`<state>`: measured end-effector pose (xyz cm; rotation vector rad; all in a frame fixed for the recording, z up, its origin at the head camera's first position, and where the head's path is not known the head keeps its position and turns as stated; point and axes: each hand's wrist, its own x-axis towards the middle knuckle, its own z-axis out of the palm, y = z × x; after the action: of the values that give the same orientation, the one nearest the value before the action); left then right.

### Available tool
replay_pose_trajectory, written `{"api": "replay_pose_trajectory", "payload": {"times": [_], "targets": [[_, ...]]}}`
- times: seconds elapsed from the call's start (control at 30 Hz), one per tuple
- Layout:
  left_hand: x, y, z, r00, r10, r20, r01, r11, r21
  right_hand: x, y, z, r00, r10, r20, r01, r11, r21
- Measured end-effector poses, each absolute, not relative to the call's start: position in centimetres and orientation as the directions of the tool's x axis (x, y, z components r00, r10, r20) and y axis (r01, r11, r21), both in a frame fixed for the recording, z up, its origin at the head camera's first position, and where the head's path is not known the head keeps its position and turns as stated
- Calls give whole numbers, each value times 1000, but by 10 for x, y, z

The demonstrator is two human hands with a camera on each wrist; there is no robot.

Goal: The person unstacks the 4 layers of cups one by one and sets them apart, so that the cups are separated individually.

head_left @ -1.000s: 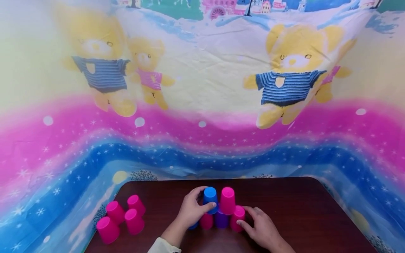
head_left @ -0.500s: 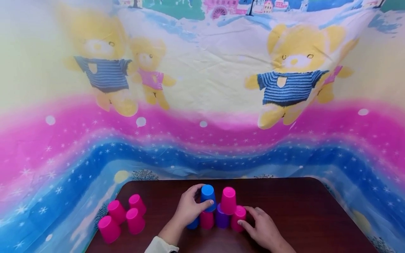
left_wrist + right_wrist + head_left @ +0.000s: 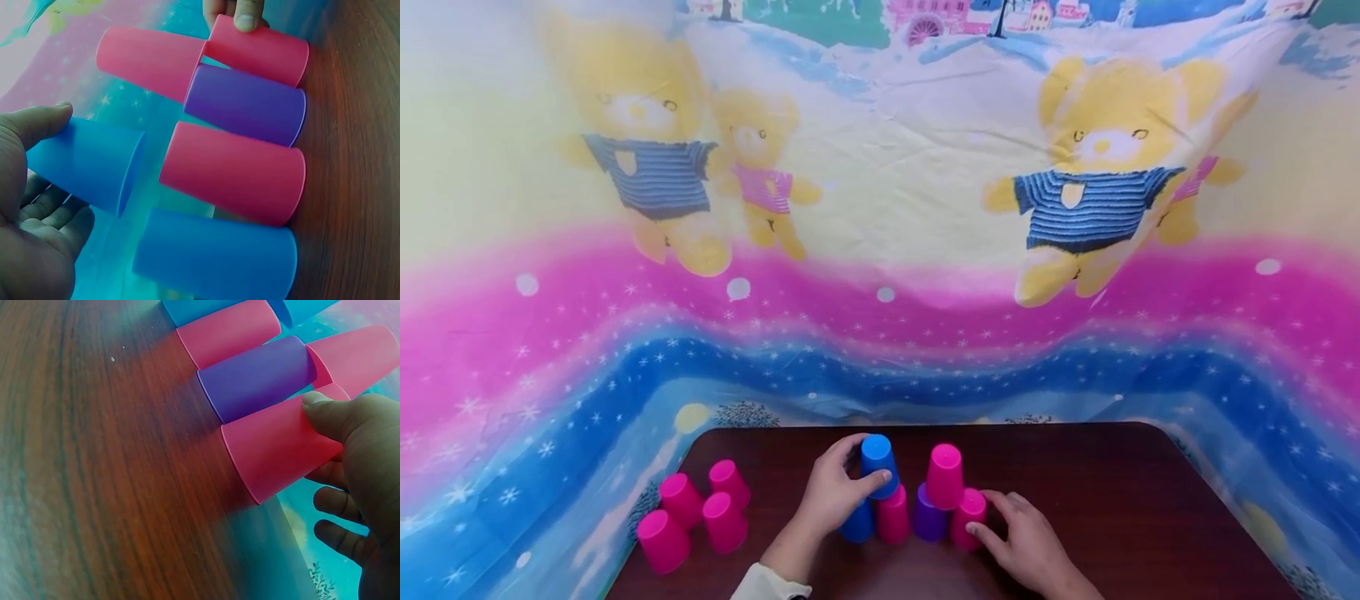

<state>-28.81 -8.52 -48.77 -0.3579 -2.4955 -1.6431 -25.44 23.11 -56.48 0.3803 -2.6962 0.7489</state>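
The left hand [image 3: 831, 493] curves round a blue cup [image 3: 877, 458], just above a lower blue cup [image 3: 857, 525] and a pink cup [image 3: 892, 518]; the right hand [image 3: 1024, 533] pinches a pink end cup [image 3: 967, 515] beside a purple cup [image 3: 929, 518], a pink top cup [image 3: 945, 475] straddling both, with four pink cups [image 3: 725, 523] leftward on the table [image 3: 1120, 517].

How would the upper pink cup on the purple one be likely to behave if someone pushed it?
The upper pink cup would probably tip or fall readily, being perched on the narrow top of the purple cup. Its smooth-looking surface suggests it might slide easily. The thin-looking rim hints that it is light.
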Motion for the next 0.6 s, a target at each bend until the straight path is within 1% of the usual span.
{"api": "replay_pose_trajectory", "payload": {"times": [0.23, 0.6], "targets": [[-289, -102, -482, -964, 73, 256, 264, 366, 892, -254, 232, -562, -924, -159, 349, -315, 833, -455], [-284, -127, -477, -965, -24, 262, 231, 398, 888, -255, 231, -564, -926, -160, 343, -312, 834, -454]]}}
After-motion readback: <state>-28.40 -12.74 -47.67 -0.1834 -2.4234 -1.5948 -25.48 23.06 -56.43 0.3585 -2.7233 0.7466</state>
